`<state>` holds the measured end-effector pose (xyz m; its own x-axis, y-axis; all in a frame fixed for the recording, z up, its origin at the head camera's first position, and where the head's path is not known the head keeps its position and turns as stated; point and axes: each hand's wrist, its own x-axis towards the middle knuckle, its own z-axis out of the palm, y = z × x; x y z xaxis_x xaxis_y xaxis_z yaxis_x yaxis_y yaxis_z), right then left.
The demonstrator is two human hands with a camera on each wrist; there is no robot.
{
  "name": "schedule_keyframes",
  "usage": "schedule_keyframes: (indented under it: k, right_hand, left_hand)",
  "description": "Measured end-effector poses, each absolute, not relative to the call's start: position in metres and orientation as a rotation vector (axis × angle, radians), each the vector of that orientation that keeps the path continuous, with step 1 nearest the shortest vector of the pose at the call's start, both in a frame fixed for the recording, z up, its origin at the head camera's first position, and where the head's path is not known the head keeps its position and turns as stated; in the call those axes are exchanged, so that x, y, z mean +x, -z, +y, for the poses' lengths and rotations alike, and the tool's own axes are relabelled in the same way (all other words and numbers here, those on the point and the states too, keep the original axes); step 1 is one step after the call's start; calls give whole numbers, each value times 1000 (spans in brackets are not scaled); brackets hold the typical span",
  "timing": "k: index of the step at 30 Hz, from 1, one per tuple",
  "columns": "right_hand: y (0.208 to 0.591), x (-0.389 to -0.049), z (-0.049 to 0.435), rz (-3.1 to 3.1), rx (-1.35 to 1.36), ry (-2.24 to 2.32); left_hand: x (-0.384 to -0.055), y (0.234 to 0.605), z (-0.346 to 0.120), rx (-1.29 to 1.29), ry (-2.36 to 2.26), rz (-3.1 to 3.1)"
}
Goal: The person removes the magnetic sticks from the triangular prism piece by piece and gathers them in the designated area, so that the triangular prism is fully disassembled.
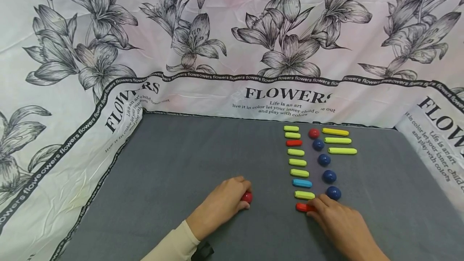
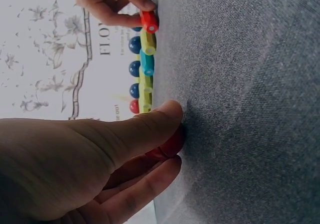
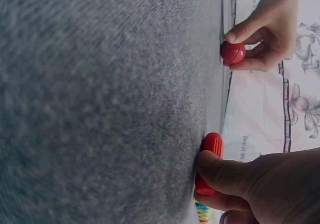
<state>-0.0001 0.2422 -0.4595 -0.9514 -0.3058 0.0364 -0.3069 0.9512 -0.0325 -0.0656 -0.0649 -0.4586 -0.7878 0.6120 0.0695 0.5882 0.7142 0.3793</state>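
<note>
My left hand (image 1: 222,201) grips a small glossy red ball (image 1: 247,197) between thumb and fingers, low at the grey cloth; in the right wrist view a seam runs round the ball (image 3: 233,52). To the right, my right hand (image 1: 340,218) pinches a short red ridged stick (image 1: 303,207) at the near end of a column of sticks. Its thumb and a finger hold the stick (image 3: 212,146) from opposite sides in the right wrist view. Just beyond it lie a yellow-green stick (image 1: 304,195) and a blue stick (image 1: 302,183). A dark blue ball (image 1: 333,193) sits beside the right hand's fingers.
Farther up the column are several yellow-green sticks (image 1: 297,162) and another red stick (image 1: 294,143). Alongside runs a row of dark blue balls (image 1: 324,160) with a red ball (image 1: 313,133) at its far end. Longer yellowish sticks (image 1: 337,140) lie right of it. Flower-printed cloth (image 1: 203,96) borders the grey surface.
</note>
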Motion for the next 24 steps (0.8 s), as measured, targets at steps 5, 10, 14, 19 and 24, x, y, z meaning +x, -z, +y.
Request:
schedule_keyframes:
  k: [5,10,14,19,24]
  right_hand:
    - [460,-1,243,-3097,484,-51]
    - [461,-1,242,-3056,494,-67]
    - [462,0,241,-3002,497,-82]
    - [463,2,242,-2984,501,-76]
    - [462,3,243,-2902,535,-117]
  left_hand:
    - [-66,458,-65,995,-614,2844]
    - [-66,458,-65,989,-617,2841]
    - [-65,458,-66,988,-622,2846]
    - [-66,458,-67,1003,-637,2848]
    - [-66,460,-67,1035,-654,2848]
